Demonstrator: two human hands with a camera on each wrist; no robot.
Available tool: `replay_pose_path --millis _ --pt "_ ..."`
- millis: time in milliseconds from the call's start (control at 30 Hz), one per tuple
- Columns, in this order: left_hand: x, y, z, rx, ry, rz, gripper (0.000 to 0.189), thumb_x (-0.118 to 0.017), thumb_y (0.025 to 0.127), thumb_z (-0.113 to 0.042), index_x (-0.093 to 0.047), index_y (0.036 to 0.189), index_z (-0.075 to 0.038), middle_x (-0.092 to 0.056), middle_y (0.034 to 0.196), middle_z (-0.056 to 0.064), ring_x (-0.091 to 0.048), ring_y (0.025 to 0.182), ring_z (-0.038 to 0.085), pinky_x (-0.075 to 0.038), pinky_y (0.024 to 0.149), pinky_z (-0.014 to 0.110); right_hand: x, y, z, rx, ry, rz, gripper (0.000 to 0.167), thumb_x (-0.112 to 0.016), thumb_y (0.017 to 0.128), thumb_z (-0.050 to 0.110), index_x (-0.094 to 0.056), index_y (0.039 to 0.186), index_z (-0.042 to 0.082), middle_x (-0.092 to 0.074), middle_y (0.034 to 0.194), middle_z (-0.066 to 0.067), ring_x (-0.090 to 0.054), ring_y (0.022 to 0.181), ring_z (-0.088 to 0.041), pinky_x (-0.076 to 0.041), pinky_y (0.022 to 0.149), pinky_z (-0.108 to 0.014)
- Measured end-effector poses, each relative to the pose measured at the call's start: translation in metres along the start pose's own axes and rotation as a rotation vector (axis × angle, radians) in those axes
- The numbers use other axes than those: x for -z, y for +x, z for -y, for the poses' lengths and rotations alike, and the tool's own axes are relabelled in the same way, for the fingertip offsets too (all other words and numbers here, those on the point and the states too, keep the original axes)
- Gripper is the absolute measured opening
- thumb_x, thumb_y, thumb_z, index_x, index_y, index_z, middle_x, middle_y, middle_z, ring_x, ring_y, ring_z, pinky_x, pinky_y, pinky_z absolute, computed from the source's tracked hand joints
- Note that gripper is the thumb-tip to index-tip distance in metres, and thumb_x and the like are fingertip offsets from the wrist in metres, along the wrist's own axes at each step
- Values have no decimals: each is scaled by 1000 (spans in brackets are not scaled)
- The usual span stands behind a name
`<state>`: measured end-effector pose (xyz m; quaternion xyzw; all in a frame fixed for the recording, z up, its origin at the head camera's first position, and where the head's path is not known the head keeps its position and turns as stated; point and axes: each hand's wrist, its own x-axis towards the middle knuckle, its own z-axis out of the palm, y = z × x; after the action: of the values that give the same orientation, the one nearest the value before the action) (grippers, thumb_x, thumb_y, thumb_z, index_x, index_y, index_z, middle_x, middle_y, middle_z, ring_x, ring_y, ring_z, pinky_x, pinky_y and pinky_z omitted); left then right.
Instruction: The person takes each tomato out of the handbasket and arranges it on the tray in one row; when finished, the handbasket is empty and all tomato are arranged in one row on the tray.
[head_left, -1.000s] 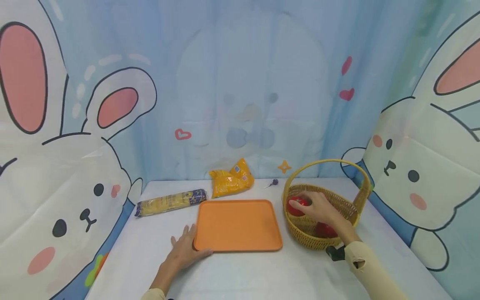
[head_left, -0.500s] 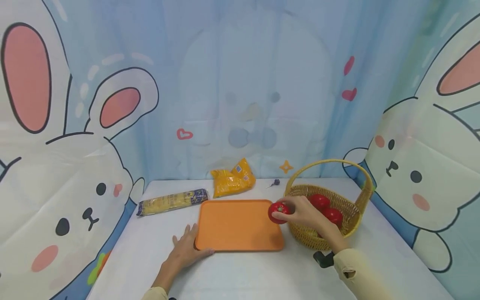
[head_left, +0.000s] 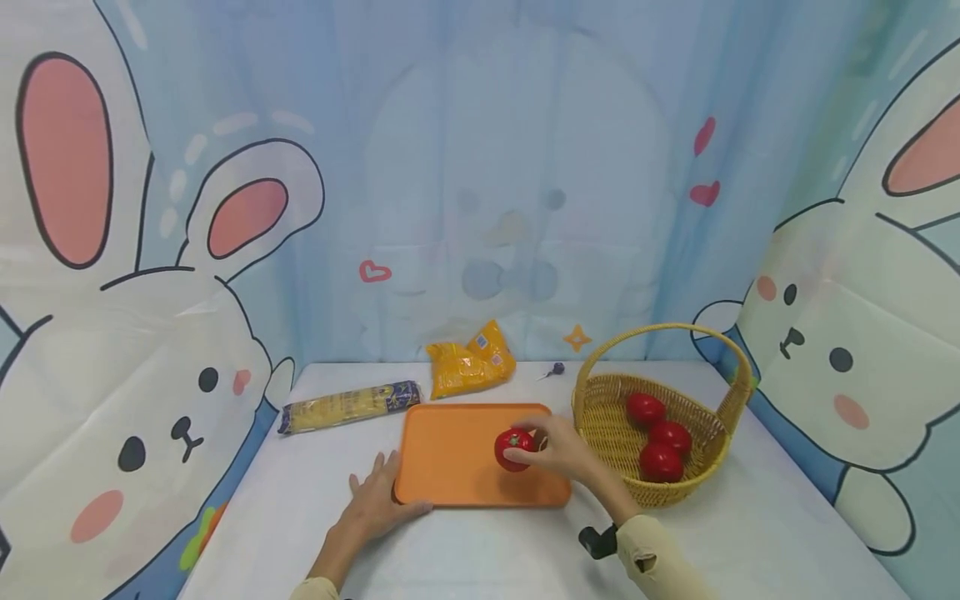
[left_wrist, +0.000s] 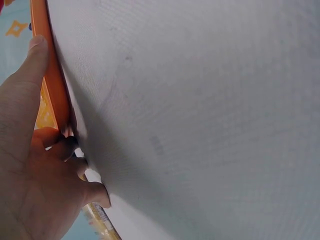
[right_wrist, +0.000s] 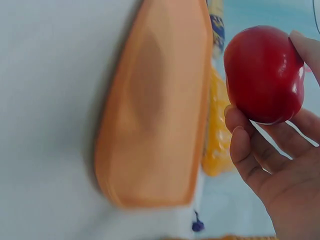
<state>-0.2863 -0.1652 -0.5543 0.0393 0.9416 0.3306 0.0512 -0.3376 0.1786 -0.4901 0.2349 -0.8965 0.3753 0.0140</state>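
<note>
Above the orange tray (head_left: pixel 450 487), my right hand (head_left: pixel 558 450) holds a red tomato (head_left: pixel 513 451) between thumb and fingertips. The right wrist view shows the held tomato (right_wrist: pixel 265 75) raised over the tray, whose surface carries a dark shadow. My left hand (head_left: pixel 375 500) rests at the tray's front left corner with fingers spread; in the left wrist view its thumb (left_wrist: pixel 36 57) lies along the tray's edge. To the right stands a yellow wicker basket (head_left: pixel 611 425) with three more tomatoes (head_left: pixel 662 462) inside.
Behind the tray lie a long packet of noodles (head_left: pixel 348 407) and a crumpled orange bag (head_left: pixel 468 362). A small dark purple item (head_left: pixel 557 368) sits near the table's back edge. The basket's tall handle (head_left: pixel 660 330) arches beside the right forearm.
My right hand has lifted the tomato from the basket and carried it left over the tray. The other tomatoes have come into view. The left hand stays at the tray corner.
</note>
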Motion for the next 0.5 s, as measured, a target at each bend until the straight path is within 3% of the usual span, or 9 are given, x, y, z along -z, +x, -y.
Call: replay_pose_path --millis 133,333,500 --pt "0 1 0 11 0 -1 122 -88 82 -63 -31 167 4 -33 171 28 -19 163 49 -1 125 80 -25 7 2 12 36 -11 52 -88 91 36 -76 128 0 -78 107 -3 -65 84 -14 -57 73 -27" --pt "-1 0 0 2 9 -13 120 -89 82 -61 -33 166 5 -35 170 28 -21 162 49 -1 124 81 -61 15 8 -66 27 -11 55 -88 92 40 -76 130 2 -77 110 -4 -63 86 -14 -57 75 -27" --pt "-1 0 0 6 14 -11 120 -88 82 -62 -34 166 4 -36 170 27 -21 162 49 -1 124 81 -85 22 13 -75 11 -12 59 -88 91 44 -75 131 2 -77 116 -8 -65 93 -18 -63 81 -33"
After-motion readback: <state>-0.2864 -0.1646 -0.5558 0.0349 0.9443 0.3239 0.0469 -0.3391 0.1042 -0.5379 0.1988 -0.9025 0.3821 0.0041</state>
